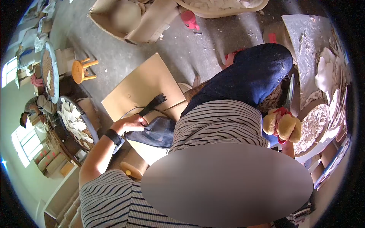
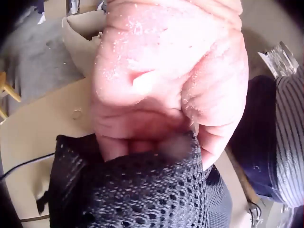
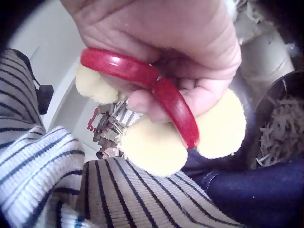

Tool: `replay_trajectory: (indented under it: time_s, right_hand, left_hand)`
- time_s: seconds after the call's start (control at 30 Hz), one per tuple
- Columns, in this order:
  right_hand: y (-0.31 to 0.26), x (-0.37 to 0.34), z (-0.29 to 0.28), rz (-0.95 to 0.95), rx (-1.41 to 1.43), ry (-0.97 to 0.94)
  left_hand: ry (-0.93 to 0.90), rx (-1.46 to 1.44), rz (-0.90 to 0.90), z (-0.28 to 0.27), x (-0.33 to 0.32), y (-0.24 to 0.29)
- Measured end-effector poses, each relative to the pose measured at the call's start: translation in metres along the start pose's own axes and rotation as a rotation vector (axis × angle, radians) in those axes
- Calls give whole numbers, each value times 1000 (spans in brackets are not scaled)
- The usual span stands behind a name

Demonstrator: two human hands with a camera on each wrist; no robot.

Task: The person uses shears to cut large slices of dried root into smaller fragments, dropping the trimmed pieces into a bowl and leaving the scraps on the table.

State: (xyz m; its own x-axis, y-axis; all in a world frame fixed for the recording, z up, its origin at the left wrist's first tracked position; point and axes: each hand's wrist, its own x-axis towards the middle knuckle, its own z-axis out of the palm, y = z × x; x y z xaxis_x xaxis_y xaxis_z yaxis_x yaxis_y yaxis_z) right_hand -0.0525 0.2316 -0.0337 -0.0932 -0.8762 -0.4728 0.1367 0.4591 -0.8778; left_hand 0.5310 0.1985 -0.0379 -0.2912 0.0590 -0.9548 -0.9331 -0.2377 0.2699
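My left hand (image 1: pixel 131 123) grips the edge of a black mesh piece (image 1: pixel 154 133), which looks like a bag or cover. In the left wrist view, the fingertips are hidden behind the mesh (image 2: pixel 142 190), and pale crumbs dot the palm. A black strap (image 1: pixel 152 105) lies beyond that hand on a cardboard sheet (image 1: pixel 152 76). At my right side, my right hand (image 3: pixel 171 33) holds scissors by their red handles (image 3: pixel 118 66). Their blade (image 1: pixel 291 93) points away from me. Fuzzy pale-yellow pads (image 3: pixel 154 147) sit around the handles and fingers.
A round tub of pale shavings (image 1: pixel 313 125) stands to the right, beside a littered metal surface (image 1: pixel 304 45). A wooden stool (image 1: pixel 78 72) and a basket of white pieces (image 1: pixel 76 121) are on the left. Open cardboard boxes (image 1: pixel 152 28) lie ahead. Another person (image 1: pixel 36 108) works at far left.
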Motion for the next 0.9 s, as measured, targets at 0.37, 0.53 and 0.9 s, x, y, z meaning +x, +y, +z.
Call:
replay_trajectory:
  time_s: [0.37,0.53,0.9]
  right_hand:
    - [0,3,2,3,3,8]
    - [3,1,4,16,7,3]
    - [8,2,4,14,16,-24]
  left_hand:
    - [458,-277,-201,1,74,-6]
    - [716,-382,-444,32,115,-31]
    - [957,-1124,232,21,131,37]
